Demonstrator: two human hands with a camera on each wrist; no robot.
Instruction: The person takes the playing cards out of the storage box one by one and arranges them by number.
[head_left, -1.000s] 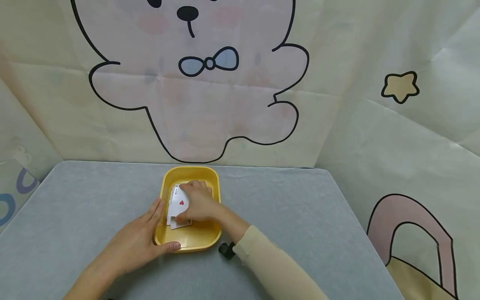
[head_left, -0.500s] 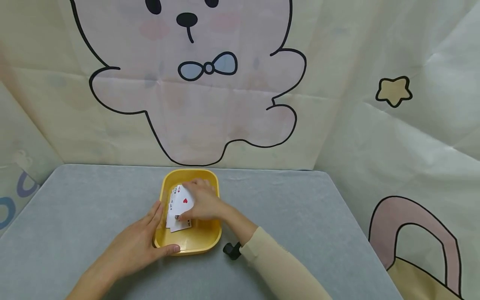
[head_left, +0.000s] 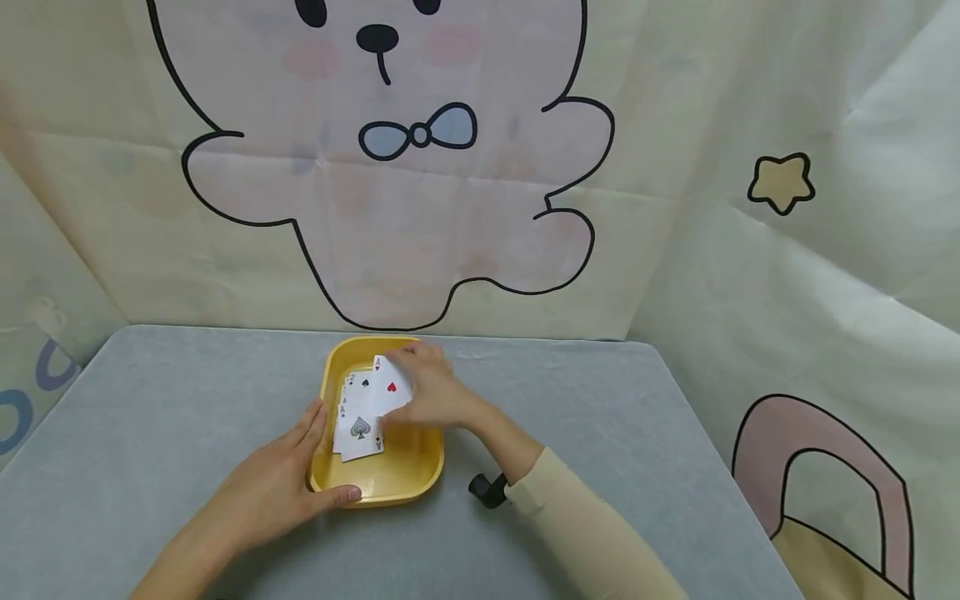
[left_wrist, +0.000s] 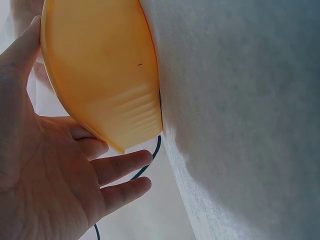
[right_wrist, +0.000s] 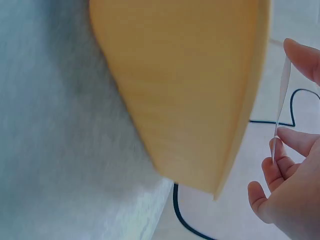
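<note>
My right hand (head_left: 435, 387) pinches a playing card, the ace of hearts (head_left: 392, 387), by its edges above the yellow tray (head_left: 390, 485). In the right wrist view the card (right_wrist: 283, 95) appears edge-on between thumb and fingers, raised over the rim. Inside the tray lie several overlapping cards, with an ace of spades (head_left: 361, 428) uppermost and the corner of a two showing. My left hand (head_left: 273, 479) rests against the tray's left side and near left corner. Its thumb touches the front rim, and its fingers lie fairly straight along the side.
A grey cloth-covered table (head_left: 570, 433) carries the tray near its back edge. Behind stands a cartoon-printed backdrop (head_left: 420, 233). A black wrist-worn device (head_left: 489, 491) sits at the right sleeve. A dark cable (right_wrist: 182, 220) shows beyond the table in the right wrist view.
My right hand has lifted the ace of hearts off the other cards and moved it right and slightly away. The ace of spades beneath is now uncovered. My left hand stays put.
</note>
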